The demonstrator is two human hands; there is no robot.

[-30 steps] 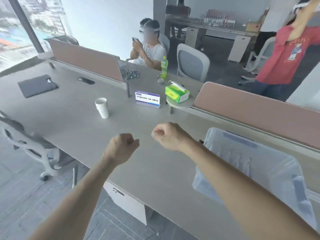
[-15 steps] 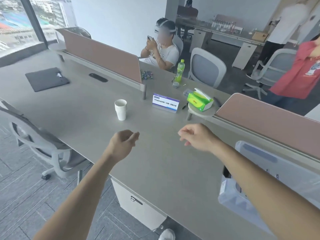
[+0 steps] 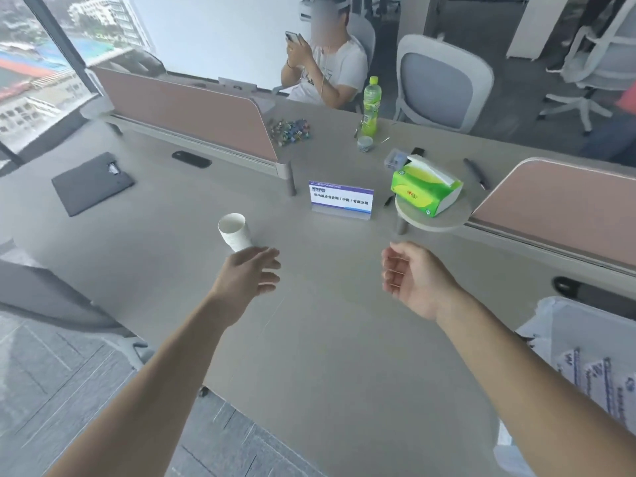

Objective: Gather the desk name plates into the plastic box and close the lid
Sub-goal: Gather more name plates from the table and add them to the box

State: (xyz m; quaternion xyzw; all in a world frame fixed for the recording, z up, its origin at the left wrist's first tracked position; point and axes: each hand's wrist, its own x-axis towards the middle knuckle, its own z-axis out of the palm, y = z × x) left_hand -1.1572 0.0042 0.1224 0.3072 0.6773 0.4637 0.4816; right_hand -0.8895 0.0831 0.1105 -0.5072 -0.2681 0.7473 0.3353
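A desk name plate [image 3: 341, 199] with a white and purple card stands upright on the grey desk [image 3: 330, 356], just past both hands. My left hand [image 3: 248, 274] hovers over the desk with its fingers apart, holding nothing, beside a paper cup. My right hand [image 3: 414, 278] is open too, palm turned inward, below and right of the plate. The clear plastic box [image 3: 547, 316] sits at the right edge, lid off, with several name plates [image 3: 600, 376] standing inside.
A white paper cup [image 3: 234, 232] stands by my left fingertips. A green tissue box [image 3: 426, 189] rests on a small round shelf. Pink dividers [image 3: 186, 113], a green bottle [image 3: 371, 105], a dark clipboard [image 3: 92, 182] and a seated person [image 3: 323, 67] lie beyond.
Both fists have opened, and the hands have moved forward toward the name plate. The view has closed in on the desk, so the plastic box now sits further right.
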